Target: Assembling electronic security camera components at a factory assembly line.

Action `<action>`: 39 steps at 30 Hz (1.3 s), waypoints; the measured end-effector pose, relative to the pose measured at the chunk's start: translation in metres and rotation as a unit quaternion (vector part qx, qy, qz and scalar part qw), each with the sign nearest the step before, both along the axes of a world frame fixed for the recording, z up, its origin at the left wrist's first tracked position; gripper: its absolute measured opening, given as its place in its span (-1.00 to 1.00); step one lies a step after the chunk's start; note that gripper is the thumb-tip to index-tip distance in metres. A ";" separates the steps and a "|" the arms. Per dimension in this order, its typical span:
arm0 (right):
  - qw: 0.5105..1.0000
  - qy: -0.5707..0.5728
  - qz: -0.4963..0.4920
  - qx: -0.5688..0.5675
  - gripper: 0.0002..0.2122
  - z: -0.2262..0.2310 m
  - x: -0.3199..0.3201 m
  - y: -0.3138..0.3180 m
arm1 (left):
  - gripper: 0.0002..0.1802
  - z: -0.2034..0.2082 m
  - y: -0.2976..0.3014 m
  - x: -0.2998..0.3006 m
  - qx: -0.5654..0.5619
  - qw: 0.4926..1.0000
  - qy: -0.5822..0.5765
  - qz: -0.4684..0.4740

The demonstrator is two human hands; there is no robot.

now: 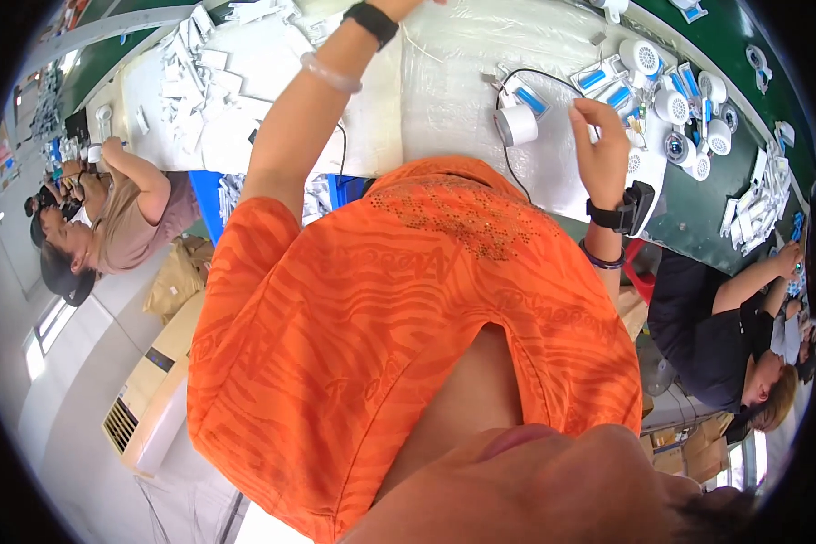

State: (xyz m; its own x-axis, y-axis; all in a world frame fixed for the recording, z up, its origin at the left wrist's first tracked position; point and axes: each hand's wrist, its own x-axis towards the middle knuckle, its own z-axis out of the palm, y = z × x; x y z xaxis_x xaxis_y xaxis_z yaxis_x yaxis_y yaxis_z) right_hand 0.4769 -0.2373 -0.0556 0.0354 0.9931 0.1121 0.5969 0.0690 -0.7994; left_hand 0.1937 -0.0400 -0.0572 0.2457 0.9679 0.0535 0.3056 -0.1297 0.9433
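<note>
My left arm reaches to the far edge of the view, with a dark band and a pale bracelet on the wrist. Only a part of my left hand [406, 7] shows there, and its fingers are cut off. My right hand [602, 150] is raised over the right part of the table, fingers loosely bent and apart, with nothing visible in it. Left of it lies a white device with a round head [519, 126] and a flat body with a blue part [528, 100]. A black cable [510, 163] curves around this device.
Several round white devices [673, 107] crowd the right side. White plastic parts are piled at the far left [195, 82] and far right [760, 204]. Blue bins [208, 204] stand below the table's left edge. Co-workers sit left [122, 213] and right [712, 317].
</note>
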 end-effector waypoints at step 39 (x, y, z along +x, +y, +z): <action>0.880 0.284 0.232 -0.301 -0.80 0.053 -0.032 0.021 | -0.56 0.015 -0.129 0.032 -0.135 0.932 0.056 -0.331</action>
